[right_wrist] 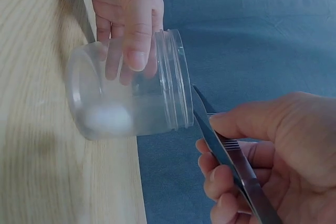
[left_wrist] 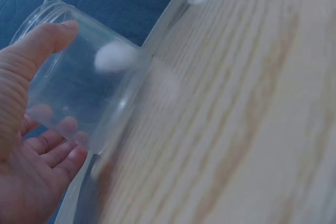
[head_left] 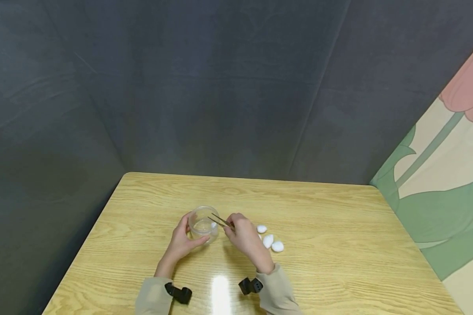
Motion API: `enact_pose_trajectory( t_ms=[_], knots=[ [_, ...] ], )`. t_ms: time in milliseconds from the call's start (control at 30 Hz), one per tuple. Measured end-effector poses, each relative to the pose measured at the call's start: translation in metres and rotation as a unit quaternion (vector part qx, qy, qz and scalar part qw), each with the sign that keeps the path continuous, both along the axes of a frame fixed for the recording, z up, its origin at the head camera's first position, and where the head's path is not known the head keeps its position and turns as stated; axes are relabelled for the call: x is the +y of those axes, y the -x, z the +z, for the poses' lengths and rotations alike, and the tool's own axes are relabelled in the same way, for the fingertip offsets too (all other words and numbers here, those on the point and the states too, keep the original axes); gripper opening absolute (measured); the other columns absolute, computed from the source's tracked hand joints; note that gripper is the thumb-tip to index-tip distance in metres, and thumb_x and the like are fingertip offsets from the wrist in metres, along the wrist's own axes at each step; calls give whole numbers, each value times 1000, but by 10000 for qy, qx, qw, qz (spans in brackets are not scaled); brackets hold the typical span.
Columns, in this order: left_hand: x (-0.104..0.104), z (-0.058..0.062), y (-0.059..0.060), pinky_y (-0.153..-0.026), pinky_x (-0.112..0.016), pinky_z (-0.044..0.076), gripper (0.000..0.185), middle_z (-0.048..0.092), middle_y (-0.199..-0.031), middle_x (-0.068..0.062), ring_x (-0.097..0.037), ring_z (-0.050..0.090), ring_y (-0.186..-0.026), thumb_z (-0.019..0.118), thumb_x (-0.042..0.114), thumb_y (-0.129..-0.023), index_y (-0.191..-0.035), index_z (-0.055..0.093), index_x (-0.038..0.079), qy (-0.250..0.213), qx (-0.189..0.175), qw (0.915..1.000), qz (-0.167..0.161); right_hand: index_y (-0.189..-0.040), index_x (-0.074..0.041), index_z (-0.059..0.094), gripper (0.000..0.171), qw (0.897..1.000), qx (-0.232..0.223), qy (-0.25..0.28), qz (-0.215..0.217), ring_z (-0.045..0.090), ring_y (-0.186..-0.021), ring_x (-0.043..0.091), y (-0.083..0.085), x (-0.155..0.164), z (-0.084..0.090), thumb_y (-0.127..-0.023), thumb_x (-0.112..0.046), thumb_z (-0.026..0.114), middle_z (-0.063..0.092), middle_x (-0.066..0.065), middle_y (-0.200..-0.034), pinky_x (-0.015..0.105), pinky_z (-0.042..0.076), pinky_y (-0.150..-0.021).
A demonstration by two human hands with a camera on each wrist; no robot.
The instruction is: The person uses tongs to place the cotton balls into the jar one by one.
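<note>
The left hand grips a clear, cylindrical plastic jar; the right hand pinches metal tweezers; rounded white cotton balls lie nearer the right edge of the wood-grained worktop.

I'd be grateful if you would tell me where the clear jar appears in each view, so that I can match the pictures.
Head: the clear jar is below and slightly left of centre, held by the left hand.
Left wrist: the clear jar is left of centre.
Right wrist: the clear jar is left of centre, mouth facing right.
Shared landmark: the white ball inside it.
</note>
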State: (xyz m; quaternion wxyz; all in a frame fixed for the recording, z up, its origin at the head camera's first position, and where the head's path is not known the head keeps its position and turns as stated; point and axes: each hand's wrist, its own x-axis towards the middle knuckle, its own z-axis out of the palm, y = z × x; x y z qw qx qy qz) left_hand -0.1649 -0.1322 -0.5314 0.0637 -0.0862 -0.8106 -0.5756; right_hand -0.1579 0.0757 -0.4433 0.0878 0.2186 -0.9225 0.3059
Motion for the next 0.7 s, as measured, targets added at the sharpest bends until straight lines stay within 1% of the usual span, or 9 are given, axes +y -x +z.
enact_pose_trajectory(
  t_ms=[133,200,433,500,700],
  knots=[
    [1,2,0,-97,-52,39,84,48,-133,-20,-35,47,-120,84,12,-69,-137,37,1,30,-172,9998,40,-86,1,62,9,10000,-40,27,-2,60,-71,18,-1,1,0,-84,-5,68,62,10,-83,24,49,-57],
    [2,5,-1,-98,-52,38,83,47,-134,-22,-36,45,-121,83,9,-69,-137,37,0,20,-258,9996,74,-86,1,62,8,9999,-75,74,-8,60,-72,19,-1,2,0,-84,-4,68,62,10,-83,24,49,-57],
    [8,39,-15,-96,-55,38,80,46,-132,-29,-43,44,-119,80,2,-70,-136,36,-9,55,-274,9996,22,-85,0,62,7,9999,-73,99,-90,58,-71,17,-2,7,2,-84,-3,67,61,10,-83,24,48,-57],
    [9,42,-16,-96,-54,38,80,46,-132,-29,-43,44,-120,80,3,-71,-136,36,-8,45,-298,9995,19,-86,1,62,7,9999,-56,103,-109,58,-71,17,-4,10,4,-84,-3,67,61,9,-82,24,47,-57],
    [8,42,-16,-96,-55,38,80,45,-132,-29,-44,45,-119,81,2,-70,-136,36,-9,-81,-262,9996,-43,-88,2,62,8,9998,-31,60,-200,59,-72,18,-6,18,9,-84,-4,68,61,10,-84,24,49,-57]
  ],
)
